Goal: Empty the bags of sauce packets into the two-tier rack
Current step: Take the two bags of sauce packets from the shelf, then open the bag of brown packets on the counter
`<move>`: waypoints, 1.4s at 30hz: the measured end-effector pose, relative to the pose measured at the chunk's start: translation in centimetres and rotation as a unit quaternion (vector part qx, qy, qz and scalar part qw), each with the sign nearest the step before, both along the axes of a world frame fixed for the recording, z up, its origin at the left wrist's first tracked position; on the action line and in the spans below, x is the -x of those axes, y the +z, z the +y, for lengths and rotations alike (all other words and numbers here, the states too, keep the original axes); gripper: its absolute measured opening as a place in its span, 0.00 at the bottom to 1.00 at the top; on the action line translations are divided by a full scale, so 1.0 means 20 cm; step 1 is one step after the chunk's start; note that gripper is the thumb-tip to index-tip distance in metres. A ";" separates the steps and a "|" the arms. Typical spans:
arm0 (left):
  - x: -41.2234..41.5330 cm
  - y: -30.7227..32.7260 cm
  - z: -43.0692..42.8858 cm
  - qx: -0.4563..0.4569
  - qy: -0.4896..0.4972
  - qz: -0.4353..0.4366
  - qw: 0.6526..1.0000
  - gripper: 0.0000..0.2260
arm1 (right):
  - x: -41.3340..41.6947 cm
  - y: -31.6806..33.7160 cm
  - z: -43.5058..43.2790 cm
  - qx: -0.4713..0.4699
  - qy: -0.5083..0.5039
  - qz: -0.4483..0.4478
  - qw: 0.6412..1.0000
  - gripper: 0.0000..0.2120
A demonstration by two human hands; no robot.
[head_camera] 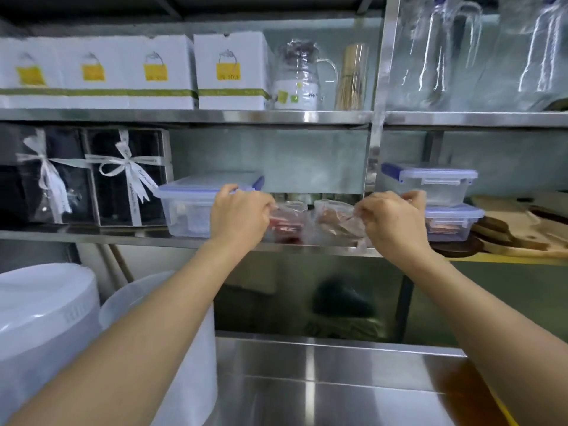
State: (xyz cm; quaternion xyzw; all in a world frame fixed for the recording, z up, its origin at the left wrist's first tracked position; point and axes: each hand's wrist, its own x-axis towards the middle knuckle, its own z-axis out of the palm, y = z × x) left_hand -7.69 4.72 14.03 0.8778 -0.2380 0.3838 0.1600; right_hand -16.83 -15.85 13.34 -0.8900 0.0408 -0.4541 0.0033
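Observation:
Two clear plastic bags of sauce packets rest on the middle steel shelf (184, 235). The left bag (287, 222) holds red packets; the right bag (335, 222) holds brownish packets. My left hand (238, 216) pinches the top of the red bag. My right hand (393, 219) pinches the top of the brown bag. Both arms reach up and forward from the bottom of the view. No two-tier rack shows here.
A lidded clear box (196, 204) stands just left of my left hand. Two stacked lidded boxes (442, 201) sit right of my right hand, beside wooden boards (519, 229). Black gift boxes (92, 176) are far left. White buckets (46, 318) and a steel counter (322, 379) lie below.

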 end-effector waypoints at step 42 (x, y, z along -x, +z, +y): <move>1.97 -1.63 0.97 -0.342 -0.195 0.218 0.893 0.17 | 1.90 -1.58 0.74 0.058 0.115 0.419 0.899 0.03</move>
